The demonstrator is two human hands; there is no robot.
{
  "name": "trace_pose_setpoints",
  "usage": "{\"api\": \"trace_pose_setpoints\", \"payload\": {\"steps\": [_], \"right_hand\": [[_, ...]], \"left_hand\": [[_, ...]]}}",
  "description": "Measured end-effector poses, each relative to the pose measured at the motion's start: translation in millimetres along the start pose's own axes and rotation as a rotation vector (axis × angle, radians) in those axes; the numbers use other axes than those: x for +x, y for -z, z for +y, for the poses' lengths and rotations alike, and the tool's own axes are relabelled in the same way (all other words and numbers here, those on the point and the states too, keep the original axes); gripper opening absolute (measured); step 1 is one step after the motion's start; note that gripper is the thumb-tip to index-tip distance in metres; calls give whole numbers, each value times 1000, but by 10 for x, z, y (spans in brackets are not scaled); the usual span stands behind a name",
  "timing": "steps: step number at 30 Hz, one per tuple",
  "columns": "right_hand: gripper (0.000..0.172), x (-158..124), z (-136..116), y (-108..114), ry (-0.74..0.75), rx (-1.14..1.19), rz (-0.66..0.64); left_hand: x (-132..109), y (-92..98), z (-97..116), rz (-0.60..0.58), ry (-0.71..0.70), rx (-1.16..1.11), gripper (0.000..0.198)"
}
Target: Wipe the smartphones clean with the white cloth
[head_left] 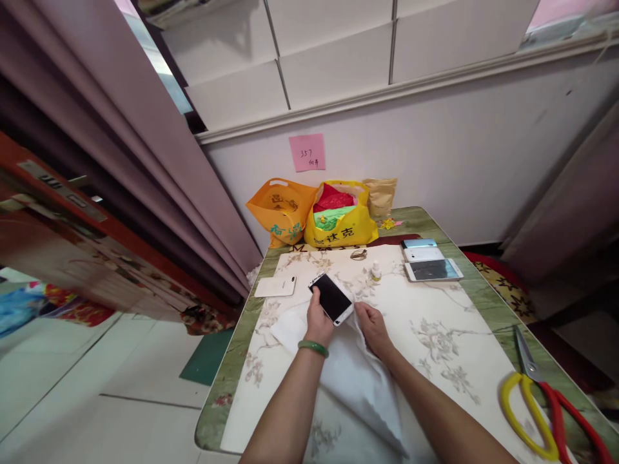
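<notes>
A white smartphone (331,299) with a dark screen rests in my left hand (319,322), its thumb lying on the phone's left edge. My right hand (371,327) is closed on a pale cloth (355,374) beside the phone's lower right corner. The cloth hangs down below both hands and spreads over the floral sheet. To the left, a second white phone (275,287) lies face down. Behind my right hand stands a small white bottle (376,270). A green bangle (313,348) circles my left wrist.
Several phones lie at the right back, one with its dark screen (434,269) up. Large scissors (532,386) with yellow and red handles lie at the right edge. An orange bag (280,209), a yellow bag (343,233) and a tan pouch (381,196) stand against the wall.
</notes>
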State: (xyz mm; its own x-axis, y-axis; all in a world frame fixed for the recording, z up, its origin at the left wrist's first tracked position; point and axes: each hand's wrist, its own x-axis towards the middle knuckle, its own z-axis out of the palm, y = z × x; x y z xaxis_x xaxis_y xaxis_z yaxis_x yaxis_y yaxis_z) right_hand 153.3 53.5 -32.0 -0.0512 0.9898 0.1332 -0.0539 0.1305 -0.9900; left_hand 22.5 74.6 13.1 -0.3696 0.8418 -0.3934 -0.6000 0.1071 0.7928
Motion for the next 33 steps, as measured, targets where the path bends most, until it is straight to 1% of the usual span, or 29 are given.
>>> {"api": "trace_pose_setpoints", "payload": {"steps": [3, 5, 8, 10, 13, 15, 16, 17, 18, 19, 21, 22, 23, 24, 25, 26, 28, 31, 33], "right_hand": [[41, -4, -11, 12, -24, 14, 59], [42, -1, -4, 14, -49, 22, 104], [42, 17, -2, 38, -101, 33, 183], [43, 43, -27, 82, -134, 39, 236], [48, 83, -117, 162, -202, 54, 370], [53, 80, -199, 184, -231, 52, 478], [54, 61, -240, 176, -220, 41, 502], [55, 29, -277, 155, -184, 18, 481], [54, -15, -309, 123, -125, -16, 407], [51, -68, -335, 81, -46, -62, 278], [43, -181, -360, -17, 161, -209, -87], [41, -230, -360, -67, 272, -309, -280], [41, -268, -353, -113, 372, -419, -444], [45, -292, -341, -155, 448, -533, -562], [48, -300, -325, -190, 494, -642, -629], [52, -294, -308, -218, 508, -737, -650], [55, -253, -273, -249, 472, -867, -616], [55, -166, -220, -211, 386, -963, -478], [54, -117, -184, -109, 344, -995, -359]], "left_hand": [[-17, 187, 37, -92, 153, -270, 40], [-36, 325, 50, -146, 182, -367, 40], [-87, 488, 33, -238, 250, -350, 40], [-132, 547, -4, -309, 318, -318, 41], [-194, 566, -70, -387, 404, -292, 48], [-218, 551, -96, -410, 426, -290, 54], [-224, 540, -100, -415, 427, -297, 56], [-226, 531, -99, -415, 424, -311, 58], [-224, 527, -92, -408, 420, -328, 58], [-221, 528, -82, -395, 418, -343, 57], [-212, 551, -61, -356, 431, -353, 56], [-208, 571, -52, -340, 449, -339, 56], [-205, 591, -47, -330, 470, -316, 57], [-202, 609, -45, -327, 491, -292, 60], [-198, 619, -46, -331, 510, -270, 62], [-192, 621, -51, -339, 522, -257, 63], [-176, 597, -68, -354, 515, -269, 62], [-147, 544, -97, -360, 478, -326, 48], [-131, 538, -112, -338, 461, -352, 37]]}}
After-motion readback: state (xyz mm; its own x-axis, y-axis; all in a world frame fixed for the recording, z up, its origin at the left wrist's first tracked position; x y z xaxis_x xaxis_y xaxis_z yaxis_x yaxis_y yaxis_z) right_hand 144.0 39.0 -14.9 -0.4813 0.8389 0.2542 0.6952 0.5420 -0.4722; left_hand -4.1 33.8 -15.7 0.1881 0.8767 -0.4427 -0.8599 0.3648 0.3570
